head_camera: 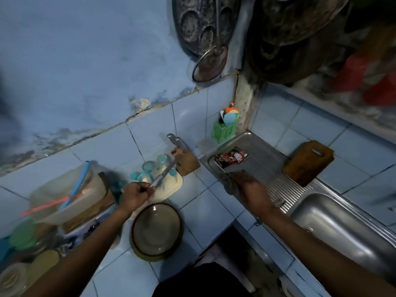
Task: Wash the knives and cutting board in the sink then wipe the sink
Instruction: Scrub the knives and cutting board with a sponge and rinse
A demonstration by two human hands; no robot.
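Head camera, looking down into a blue-tiled kitchen corner. The left hand (137,195) pinches a knife (164,173) by its handle, the blade pointing up and away over upturned glasses (154,166) on a pale mat (169,187). Just beyond stands a wooden knife block (186,161) with a steel handle sticking out. The right hand (250,185) reaches over the ribbed steel drainboard (276,168); it is blurred and seems to hold something dark, but I cannot tell its grip. A red and black packet (232,157) lies on the drainboard ahead of it. The wooden cutting board (308,162) rests at the drainboard's far edge, partly on the tiles. The sink (334,221) basin sits to the right, cut off by the frame.

Near the left hand, a round brown-rimmed lid (156,231) lies on the counter. A green basket (224,130) of utensils stands in the corner. Plastic containers (64,196) crowd the left edge, blurred. Dark pans (203,24) hang overhead.
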